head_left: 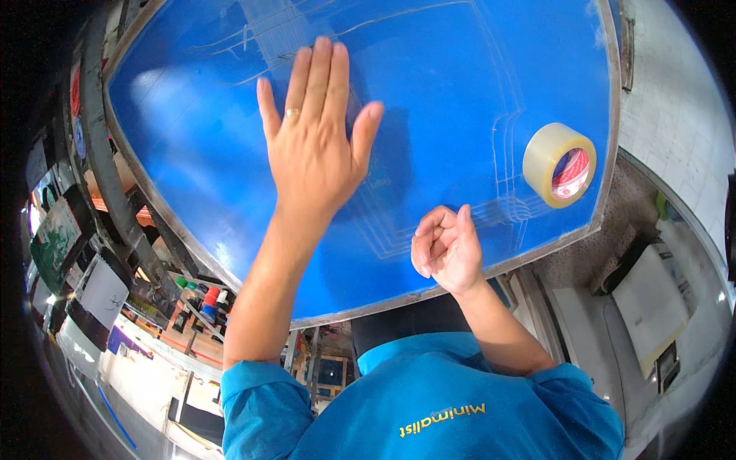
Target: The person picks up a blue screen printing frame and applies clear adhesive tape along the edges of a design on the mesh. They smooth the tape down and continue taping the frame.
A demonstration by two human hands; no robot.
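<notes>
A large blue sheet (445, 92) in a grey metal frame lies below my hands. My left hand (318, 130) is stretched out flat over it, palm down, fingers apart, a ring on one finger; whether it presses on the surface I cannot tell. Clear tape strips (272, 34) show beyond its fingertips, and more faint tape lines run across the sheet. Near the frame's front edge, my right hand (452, 253) is turned palm up with its fingers loosely curled, thumb apart, and nothing visible in it. To its right a roll of clear tape (538, 162) rests on the sheet.
The metal frame edge (563, 244) runs between me and the sheet. Small bottles with coloured caps (208, 303) stand low on the left, beside dark metal rack bars (96, 146). A pale panel (652, 307) leans at the lower right.
</notes>
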